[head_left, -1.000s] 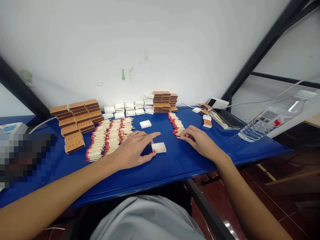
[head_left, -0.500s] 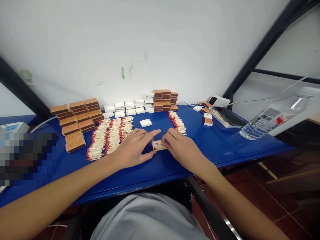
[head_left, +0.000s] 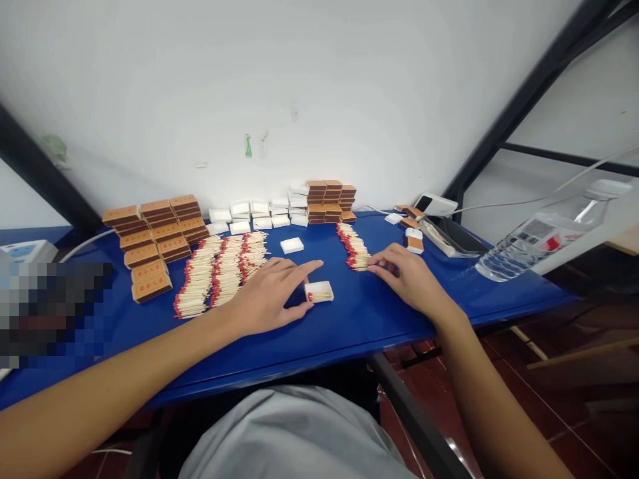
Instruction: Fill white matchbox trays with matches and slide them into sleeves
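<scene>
My left hand (head_left: 272,293) rests on the table with its index finger stretched out. Its thumb and a bent finger grip the left end of a white matchbox tray (head_left: 327,287). A few red-tipped matches (head_left: 319,297) lie in that tray. My right hand (head_left: 404,276) is at the near end of a row of matches (head_left: 355,247), its thumb and fingertips pinched on the match ends. How many matches it has hold of cannot be made out. Behind my left hand lies another white tray (head_left: 292,245).
Broad rows of matches (head_left: 219,273) lie left of my left hand. Stacked orange matchboxes (head_left: 160,233) stand at the back left, more matchboxes (head_left: 324,199) by the wall beside white trays (head_left: 249,214). A water bottle (head_left: 544,236) and a dark phone-like object (head_left: 462,236) are at right.
My right hand has moved from the tray rightward to the row of matches. The tray's inside now shows. My left hand has stayed at the tray.
</scene>
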`<state>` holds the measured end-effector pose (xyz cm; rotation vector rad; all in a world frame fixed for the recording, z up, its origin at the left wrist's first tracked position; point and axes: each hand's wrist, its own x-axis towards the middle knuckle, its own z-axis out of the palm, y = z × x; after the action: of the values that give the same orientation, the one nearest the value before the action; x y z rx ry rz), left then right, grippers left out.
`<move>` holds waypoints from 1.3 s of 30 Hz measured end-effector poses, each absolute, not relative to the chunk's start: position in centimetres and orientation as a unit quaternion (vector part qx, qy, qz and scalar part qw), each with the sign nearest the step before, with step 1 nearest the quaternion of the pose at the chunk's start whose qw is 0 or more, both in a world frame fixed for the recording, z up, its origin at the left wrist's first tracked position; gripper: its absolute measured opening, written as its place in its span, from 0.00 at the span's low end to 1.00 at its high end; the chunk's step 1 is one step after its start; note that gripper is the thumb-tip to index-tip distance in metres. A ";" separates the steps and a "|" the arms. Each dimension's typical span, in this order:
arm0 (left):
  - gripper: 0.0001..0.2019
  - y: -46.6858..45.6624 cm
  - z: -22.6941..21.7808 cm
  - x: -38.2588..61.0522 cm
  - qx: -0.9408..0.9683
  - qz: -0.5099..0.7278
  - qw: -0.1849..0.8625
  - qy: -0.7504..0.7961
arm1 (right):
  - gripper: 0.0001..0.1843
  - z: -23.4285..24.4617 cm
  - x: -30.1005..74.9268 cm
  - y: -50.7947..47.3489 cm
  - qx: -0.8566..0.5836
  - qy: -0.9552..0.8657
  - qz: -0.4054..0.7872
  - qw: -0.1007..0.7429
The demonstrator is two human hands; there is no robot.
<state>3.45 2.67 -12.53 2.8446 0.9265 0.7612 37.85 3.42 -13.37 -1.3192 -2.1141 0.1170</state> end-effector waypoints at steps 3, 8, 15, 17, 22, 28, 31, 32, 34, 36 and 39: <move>0.32 2.7 -12.6 3.4 0.922 0.247 0.034 0.298 | 0.13 -14.0 38.6 4.0 -0.498 -0.810 0.066 0.302; 0.32 2.7 -12.5 3.5 0.922 0.247 0.037 0.297 | 0.12 -13.9 38.0 4.2 -0.497 -0.819 0.074 0.278; 0.32 2.7 -12.5 3.5 0.921 0.247 0.039 0.300 | 0.10 -12.8 36.5 3.3 -0.499 -0.825 0.070 0.258; 0.32 2.6 -12.4 3.5 0.920 0.245 0.035 0.305 | 0.09 -12.2 34.9 2.2 -0.486 -0.830 0.072 0.265; 0.32 2.6 -12.3 3.6 0.921 0.248 0.029 0.300 | 0.08 -11.4 29.7 -0.2 -0.438 -0.870 0.021 0.226; 0.32 2.6 -12.2 3.5 0.922 0.247 0.023 0.297 | 0.09 -11.7 27.8 -0.7 -0.436 -0.878 -0.031 0.196; 0.31 2.6 -12.3 3.5 0.923 0.245 0.024 0.297 | 0.09 -11.2 30.4 -0.2 -0.460 -0.858 -0.014 0.230; 0.31 2.6 -12.3 3.5 0.923 0.244 0.025 0.298 | 0.09 -11.1 31.6 0.2 -0.474 -0.845 -0.012 0.247; 0.32 2.6 -12.4 3.5 0.922 0.240 0.028 0.303 | 0.10 -11.2 34.2 1.3 -0.510 -0.812 -0.022 0.282; 0.32 2.6 -12.4 3.5 0.920 0.242 0.033 0.306 | 0.10 -11.7 36.5 2.6 -0.524 -0.797 -0.011 0.301; 0.31 2.7 -12.4 3.5 0.919 0.245 0.042 0.307 | 0.11 -12.9 38.3 4.3 -0.505 -0.806 0.031 0.307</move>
<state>3.47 2.67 -12.43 2.8116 0.9393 0.7491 38.34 4.32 -12.92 -1.3352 -2.1330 0.0829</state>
